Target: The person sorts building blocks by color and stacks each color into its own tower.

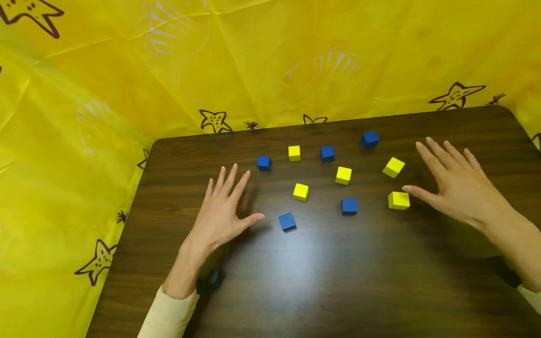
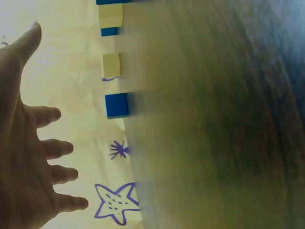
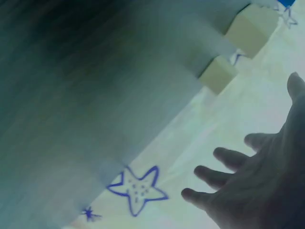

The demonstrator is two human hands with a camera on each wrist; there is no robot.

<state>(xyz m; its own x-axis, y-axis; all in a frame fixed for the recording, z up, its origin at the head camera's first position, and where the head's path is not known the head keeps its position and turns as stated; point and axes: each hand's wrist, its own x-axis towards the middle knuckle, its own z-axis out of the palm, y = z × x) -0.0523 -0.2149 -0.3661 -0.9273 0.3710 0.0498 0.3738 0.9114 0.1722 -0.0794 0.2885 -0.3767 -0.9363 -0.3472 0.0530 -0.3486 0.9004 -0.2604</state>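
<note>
Several blue and yellow cubes lie scattered across the dark wooden table. My left hand point(image 1: 220, 213), fingers spread, hovers left of them and holds nothing. Nearest to it are a blue cube point(image 1: 264, 163) beyond the fingertips and another blue cube point(image 1: 287, 222) to the right of the thumb. On the other side, my right hand point(image 1: 462, 188) is also spread and empty. Its thumb is close to a yellow cube point(image 1: 399, 200); whether they touch is hard to tell. A second yellow cube point(image 1: 394, 167) lies left of its index finger. The left wrist view shows a blue cube point(image 2: 117, 105) beyond the fingers.
Between the hands are more yellow cubes point(image 1: 343, 175) and blue cubes point(image 1: 349, 206). The table point(image 1: 270, 291) has a rounded far edge. Behind it and to the left hangs a yellow cloth point(image 1: 262, 56) printed with starfish and fish.
</note>
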